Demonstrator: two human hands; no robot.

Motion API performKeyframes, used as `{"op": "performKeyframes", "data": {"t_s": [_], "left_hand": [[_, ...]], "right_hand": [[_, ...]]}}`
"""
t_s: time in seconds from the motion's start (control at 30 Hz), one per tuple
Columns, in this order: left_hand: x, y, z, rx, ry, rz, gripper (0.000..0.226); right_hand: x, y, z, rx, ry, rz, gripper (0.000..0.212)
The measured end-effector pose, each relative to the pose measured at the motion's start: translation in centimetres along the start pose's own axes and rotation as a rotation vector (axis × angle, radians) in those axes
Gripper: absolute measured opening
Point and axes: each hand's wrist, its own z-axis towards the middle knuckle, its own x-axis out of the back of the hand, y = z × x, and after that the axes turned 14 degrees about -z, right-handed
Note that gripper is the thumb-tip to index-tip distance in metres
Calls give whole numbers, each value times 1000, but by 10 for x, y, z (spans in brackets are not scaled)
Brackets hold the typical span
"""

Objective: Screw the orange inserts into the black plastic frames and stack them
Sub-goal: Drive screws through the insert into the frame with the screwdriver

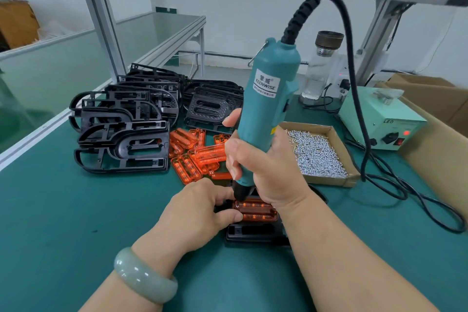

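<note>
My right hand (263,164) grips a teal electric screwdriver (268,101) upright, its black tip down at the left end of an orange insert (258,210). That insert lies in a black plastic frame (253,234) on the green mat. My left hand (200,208) pinches the insert's left end and holds it on the frame. A loose pile of orange inserts (195,152) lies just behind my hands. Several black frames (126,119) are stacked and spread at the back left.
A cardboard tray of silver screws (316,152) sits right of the screwdriver. Behind it stands a pale green power box (382,121) with cables (395,180) running across the mat. A glass bottle (319,68) and brown cartons (430,114) stand at the right.
</note>
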Motion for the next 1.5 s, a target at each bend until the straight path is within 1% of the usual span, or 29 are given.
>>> {"op": "performKeyframes", "data": {"t_s": [0.07,0.1,0.17,0.23,0.3,0.43,0.57,0.63,0.7,0.73,0.77,0.8,0.83,0.9,0.97,1.03,1.13,1.2,1.27,1.4,1.5], "left_hand": [[0,-1,0,-8,-3,8,48],[0,-1,0,-7,-9,-3,43],[0,-5,1,30,-19,-21,26],[-2,-8,2,63,-16,-10,32],[-1,-8,2,65,-13,-1,36],[2,-6,4,89,-38,-2,38],[9,-3,6,110,-100,-40,33],[11,0,6,91,-35,-60,25],[11,10,5,20,94,-55,11],[10,18,5,-31,138,-58,8],[7,26,6,-89,147,-57,11],[4,34,8,-153,116,-37,20],[-1,42,10,-210,50,4,32],[-13,53,16,-279,-116,73,56],[-26,59,20,-270,-236,79,77],[-37,60,20,-256,-258,146,88],[-47,60,14,-269,-197,372,88],[-46,62,9,-271,-162,454,82],[-39,63,2,-281,-162,508,80],[2,48,-16,-270,-200,479,76],[43,21,-33,-242,-174,445,74]], "right_hand": [[1,0,1,1,-5,-6,23],[1,-1,1,1,3,-9,24],[4,-2,0,2,41,7,25],[7,-7,0,18,102,73,24],[12,-13,1,41,183,164,20],[35,-23,-5,59,361,286,19],[55,-26,-15,28,623,353,8],[62,-25,-20,27,768,407,4],[69,-25,-25,45,882,430,5],[73,-24,-28,56,920,428,5],[76,-23,-32,67,946,423,6],[79,-21,-35,76,961,419,6],[80,-19,-38,81,967,418,8],[82,-13,-41,76,971,428,12],[83,-8,-41,64,971,451,14],[84,-5,-40,57,962,477,14],[86,-4,-39,59,945,486,14],[87,-4,-39,61,934,487,14],[88,-4,-39,58,925,490,15],[87,-3,-39,66,899,488,14],[84,-2,-39,62,881,478,13]]}}
